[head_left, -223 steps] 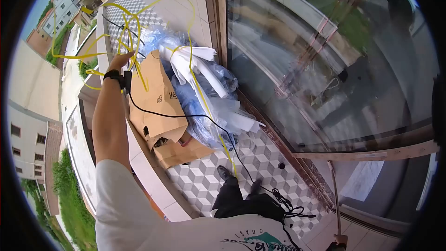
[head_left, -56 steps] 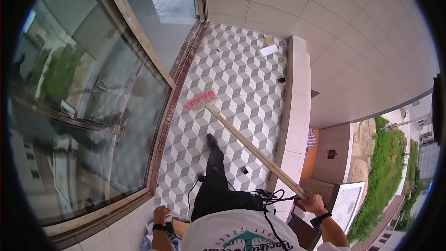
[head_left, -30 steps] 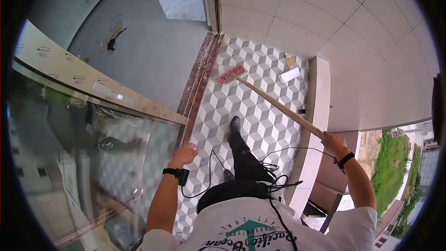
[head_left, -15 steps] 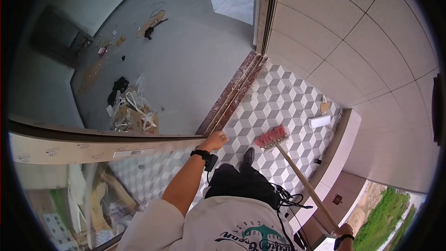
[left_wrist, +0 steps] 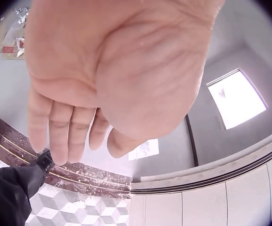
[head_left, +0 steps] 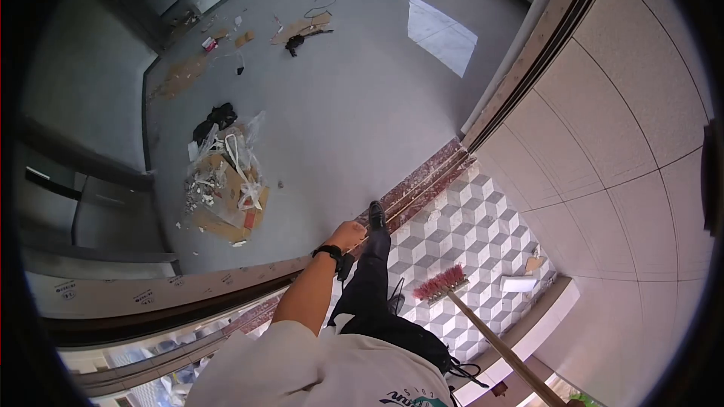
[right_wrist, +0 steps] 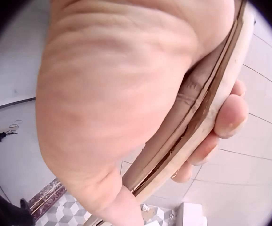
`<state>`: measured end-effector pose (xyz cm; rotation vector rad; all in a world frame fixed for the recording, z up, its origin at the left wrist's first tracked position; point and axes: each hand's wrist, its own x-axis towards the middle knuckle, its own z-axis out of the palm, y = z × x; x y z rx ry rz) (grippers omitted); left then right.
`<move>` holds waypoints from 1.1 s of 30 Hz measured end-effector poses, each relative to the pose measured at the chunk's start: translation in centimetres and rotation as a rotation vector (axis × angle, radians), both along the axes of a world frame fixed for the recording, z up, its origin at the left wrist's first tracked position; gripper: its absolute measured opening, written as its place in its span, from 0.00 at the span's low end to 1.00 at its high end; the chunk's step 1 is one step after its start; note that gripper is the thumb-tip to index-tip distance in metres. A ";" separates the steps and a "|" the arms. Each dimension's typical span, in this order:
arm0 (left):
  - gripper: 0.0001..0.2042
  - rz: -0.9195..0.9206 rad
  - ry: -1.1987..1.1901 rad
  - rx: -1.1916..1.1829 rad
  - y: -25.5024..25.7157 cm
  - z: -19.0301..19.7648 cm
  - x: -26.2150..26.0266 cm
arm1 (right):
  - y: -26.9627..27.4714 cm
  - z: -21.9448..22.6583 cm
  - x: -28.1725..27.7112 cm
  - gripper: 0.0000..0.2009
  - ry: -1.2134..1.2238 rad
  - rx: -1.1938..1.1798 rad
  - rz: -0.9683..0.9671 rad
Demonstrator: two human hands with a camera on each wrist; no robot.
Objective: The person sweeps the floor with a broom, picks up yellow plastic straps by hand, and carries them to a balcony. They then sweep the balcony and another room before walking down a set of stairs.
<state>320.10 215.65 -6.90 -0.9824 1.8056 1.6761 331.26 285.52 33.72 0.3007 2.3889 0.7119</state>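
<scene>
My right hand (right_wrist: 122, 89) grips the wooden handle of a broom (head_left: 501, 348), its fingers curled round the split, cracked wood in the right wrist view. In the head view that hand is almost wholly cut off at the bottom right. The broom's red bristles (head_left: 441, 282) are down at the patterned tiles, right of my legs. My left hand (head_left: 349, 236) hangs over the door sill, holding nothing. Its fingers (left_wrist: 59, 136) are loosely extended in the left wrist view. One black shoe (head_left: 377, 215) is on the reddish stone sill (head_left: 426, 181).
Inside the grey-floored room lies a heap of cardboard and plastic (head_left: 226, 188), with more scraps farther back. A door frame (head_left: 166, 286) runs along the left. White block (head_left: 518, 284) and a brown scrap (head_left: 534, 264) lie by the low ledge (head_left: 558, 301).
The left hand earlier held up yellow strapping near bagged waste. Since then I have turned and walked to the doorway, the broom coming along in my right hand; one foot now reaches the sill.
</scene>
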 end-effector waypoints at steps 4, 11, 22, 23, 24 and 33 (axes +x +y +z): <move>0.07 -1.221 0.664 -0.968 -5.7 -9.1 -4.2 | -13.6 5.6 -16.4 0.13 -0.106 0.156 0.301; 0.06 -0.233 0.463 -0.264 -15.1 -9.5 -5.3 | -34.0 10.7 -40.6 0.09 0.063 -0.017 0.842; 0.13 0.871 -0.151 -0.051 -31.1 1.7 -10.7 | -56.5 11.4 -62.1 0.09 0.435 -0.321 0.976; 0.13 0.890 -0.160 -0.009 -32.0 1.4 -11.6 | -58.5 9.2 -64.6 0.10 0.487 -0.377 0.867; 0.13 0.920 -0.162 0.000 -32.4 1.6 -12.7 | -60.9 6.8 -67.2 0.14 0.535 -0.437 0.763; 0.13 1.410 -0.178 0.056 -24.7 4.4 -15.9 | -80.3 -8.4 -91.2 0.22 0.379 -0.680 0.921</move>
